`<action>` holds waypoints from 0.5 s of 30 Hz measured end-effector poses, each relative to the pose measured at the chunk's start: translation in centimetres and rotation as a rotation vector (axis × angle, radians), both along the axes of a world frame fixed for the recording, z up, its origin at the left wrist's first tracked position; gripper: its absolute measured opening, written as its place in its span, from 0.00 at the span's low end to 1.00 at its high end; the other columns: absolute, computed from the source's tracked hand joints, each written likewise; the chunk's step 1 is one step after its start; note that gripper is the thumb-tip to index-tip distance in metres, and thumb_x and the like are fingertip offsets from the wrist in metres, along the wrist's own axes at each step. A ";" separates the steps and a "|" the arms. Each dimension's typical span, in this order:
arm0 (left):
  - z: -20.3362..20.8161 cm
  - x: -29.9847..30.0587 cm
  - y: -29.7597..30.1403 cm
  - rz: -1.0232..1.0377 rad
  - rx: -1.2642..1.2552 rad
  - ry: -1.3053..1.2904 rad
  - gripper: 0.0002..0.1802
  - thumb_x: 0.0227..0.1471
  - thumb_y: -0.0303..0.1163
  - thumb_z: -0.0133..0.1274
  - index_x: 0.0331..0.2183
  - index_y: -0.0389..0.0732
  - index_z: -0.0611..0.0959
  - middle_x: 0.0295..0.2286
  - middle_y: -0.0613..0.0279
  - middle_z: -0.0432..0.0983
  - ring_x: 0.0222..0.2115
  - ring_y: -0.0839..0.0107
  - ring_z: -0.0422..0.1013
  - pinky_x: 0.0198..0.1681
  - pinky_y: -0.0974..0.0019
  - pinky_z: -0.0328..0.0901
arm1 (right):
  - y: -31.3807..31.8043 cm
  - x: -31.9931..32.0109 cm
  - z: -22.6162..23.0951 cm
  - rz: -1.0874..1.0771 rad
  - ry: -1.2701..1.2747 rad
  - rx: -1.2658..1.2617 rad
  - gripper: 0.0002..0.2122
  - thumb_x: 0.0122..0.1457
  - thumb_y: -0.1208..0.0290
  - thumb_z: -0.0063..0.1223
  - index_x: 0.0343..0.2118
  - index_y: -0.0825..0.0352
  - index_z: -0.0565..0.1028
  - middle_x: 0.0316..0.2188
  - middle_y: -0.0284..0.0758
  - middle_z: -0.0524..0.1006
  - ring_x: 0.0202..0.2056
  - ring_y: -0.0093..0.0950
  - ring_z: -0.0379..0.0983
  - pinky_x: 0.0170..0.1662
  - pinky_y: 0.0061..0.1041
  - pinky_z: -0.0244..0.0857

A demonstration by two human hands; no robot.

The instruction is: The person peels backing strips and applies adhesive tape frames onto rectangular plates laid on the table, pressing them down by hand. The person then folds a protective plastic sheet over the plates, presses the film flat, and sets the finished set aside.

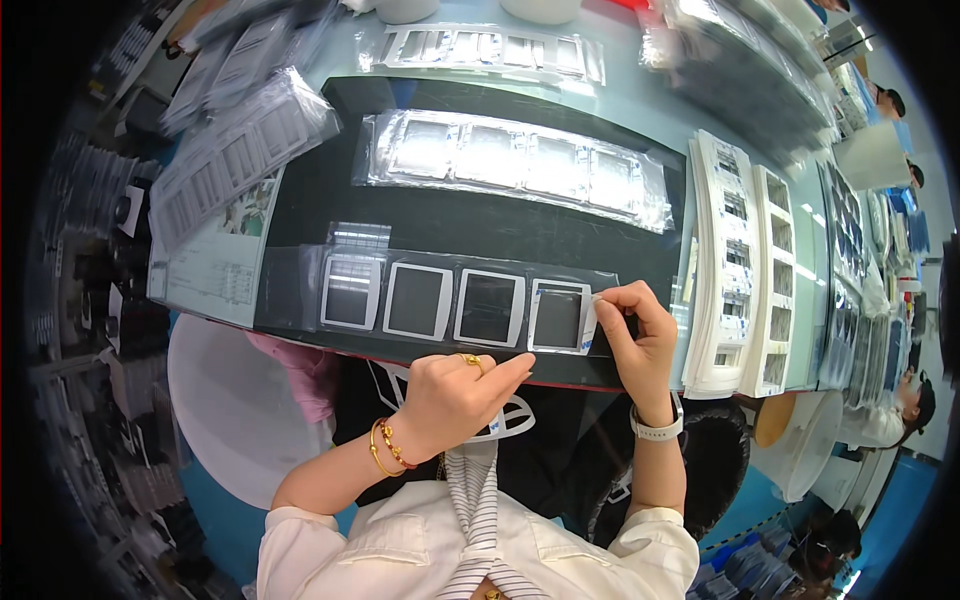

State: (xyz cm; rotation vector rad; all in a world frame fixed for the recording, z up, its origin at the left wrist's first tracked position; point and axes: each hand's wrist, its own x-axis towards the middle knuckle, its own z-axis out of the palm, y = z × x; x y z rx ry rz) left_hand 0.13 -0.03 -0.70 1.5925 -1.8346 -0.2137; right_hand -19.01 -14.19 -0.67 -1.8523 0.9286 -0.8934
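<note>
A clear plastic strip (pixel 625 345) lies along the near side of the dark mat, bearing several white rectangular frames (pixel 416 302). At its right end is a white frame with blue marks (pixel 560 350). My right hand (pixel 642 335) pinches this frame's right edge between thumb and forefinger. Near its lower left corner, my left hand (pixel 450 400) has its index finger stretched along the table edge and the other fingers curled. White cut-out frame strips (pixel 515 420) hang beneath the left hand, seemingly in its grip; the fingers hide where they are held.
Farther up the dark mat (pixel 480 215) lies a glossy clear-wrapped sheet of frames (pixel 500 155). Stacked white frame sheets (pixel 720 260) stand at the right. Clear plastic packs (pixel 245 160) overlap the mat's left corner. A translucent round bin (pixel 225 410) sits below the table's left edge.
</note>
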 end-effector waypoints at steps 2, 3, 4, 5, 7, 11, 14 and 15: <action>0.0 -0.1 0.0 0.001 0.004 0.003 0.11 0.50 0.32 0.65 0.38 0.45 0.88 0.13 0.71 0.67 0.12 0.75 0.66 0.15 0.71 0.59 | 0.0 0.0 0.0 -0.002 0.011 -0.012 0.02 0.57 0.82 0.60 0.33 0.70 0.79 0.25 0.31 0.74 0.26 0.21 0.68 0.31 0.20 0.61; 0.0 -0.1 -0.1 0.004 0.005 0.005 0.11 0.50 0.32 0.65 0.38 0.45 0.88 0.13 0.71 0.67 0.12 0.75 0.66 0.15 0.71 0.59 | 0.0 0.0 0.0 -0.003 0.011 -0.011 0.02 0.57 0.82 0.60 0.33 0.70 0.79 0.25 0.31 0.74 0.26 0.21 0.68 0.31 0.20 0.61; 0.1 -0.1 -0.1 0.003 0.006 0.005 0.11 0.50 0.32 0.65 0.38 0.45 0.88 0.13 0.71 0.67 0.12 0.75 0.66 0.15 0.71 0.59 | 0.0 0.0 0.0 -0.003 0.020 -0.019 0.02 0.57 0.81 0.61 0.33 0.70 0.79 0.25 0.31 0.74 0.26 0.21 0.68 0.31 0.20 0.61; 0.1 -0.1 -0.1 0.015 0.009 0.007 0.10 0.48 0.31 0.65 0.37 0.46 0.88 0.13 0.71 0.68 0.11 0.75 0.66 0.15 0.71 0.58 | 0.0 0.0 0.0 -0.003 0.028 -0.028 0.02 0.57 0.81 0.61 0.33 0.70 0.79 0.25 0.31 0.74 0.26 0.21 0.68 0.31 0.20 0.61; 0.1 -0.1 -0.2 0.026 0.012 0.009 0.10 0.47 0.30 0.65 0.36 0.47 0.89 0.12 0.71 0.68 0.11 0.75 0.65 0.15 0.71 0.58 | 0.0 0.0 0.0 -0.005 0.029 -0.030 0.02 0.57 0.81 0.61 0.33 0.70 0.79 0.25 0.31 0.74 0.26 0.21 0.68 0.31 0.20 0.62; 0.2 -0.2 -0.1 0.026 0.005 0.002 0.11 0.47 0.30 0.65 0.36 0.46 0.89 0.12 0.71 0.68 0.11 0.75 0.65 0.15 0.71 0.58 | 0.1 0.0 0.1 -0.008 0.030 -0.023 0.02 0.57 0.81 0.61 0.32 0.70 0.79 0.25 0.31 0.75 0.26 0.22 0.68 0.32 0.21 0.62; 0.1 -0.1 -0.1 0.024 -0.002 -0.003 0.11 0.47 0.30 0.66 0.37 0.46 0.89 0.12 0.71 0.67 0.11 0.75 0.64 0.15 0.71 0.58 | 0.1 0.1 0.2 -0.005 0.038 -0.035 0.02 0.57 0.81 0.61 0.32 0.70 0.79 0.25 0.32 0.75 0.26 0.22 0.69 0.32 0.21 0.62; 0.0 -0.1 -0.1 0.023 -0.009 -0.006 0.11 0.47 0.30 0.66 0.37 0.46 0.89 0.12 0.71 0.67 0.11 0.75 0.64 0.15 0.71 0.57 | 0.1 0.1 0.2 -0.005 0.038 -0.035 0.02 0.57 0.81 0.61 0.32 0.70 0.79 0.25 0.32 0.75 0.26 0.22 0.69 0.32 0.21 0.62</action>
